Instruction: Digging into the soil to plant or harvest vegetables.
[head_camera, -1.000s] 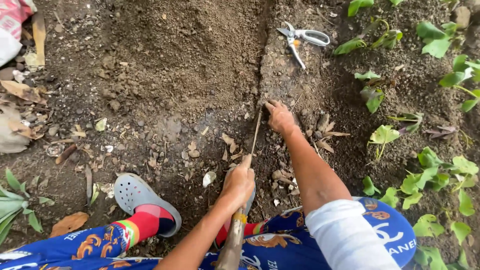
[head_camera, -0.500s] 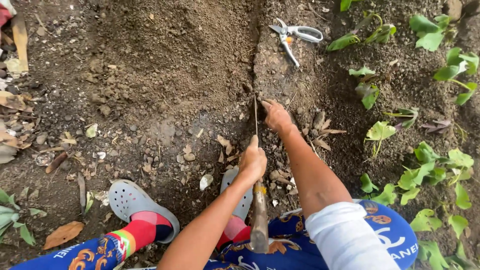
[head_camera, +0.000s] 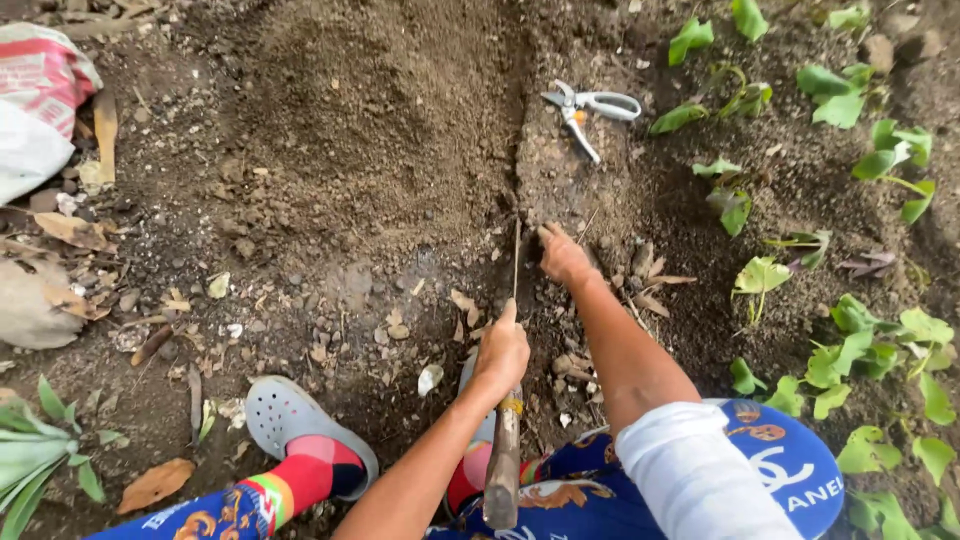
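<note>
**Blade in the soil cut, both hands low**

Left hand (head_camera: 502, 352) is clamped, fingers together, round the wooden-handled long thin knife (head_camera: 508, 400); its blade runs forward from the knuckles into the dark loose garden soil (head_camera: 380, 130). Right hand (head_camera: 562, 255) rests just beside the blade tip, fingers bunched and pressed into the dirt. Judgement: keep the blade upright along the cut edge, right fingertips off its line.

White-handled garden shears (head_camera: 590, 108) lie well beyond the right fingers. Blade tip is buried; right fingertips are partly hidden by soil, so anything held there cannot be told.
</note>
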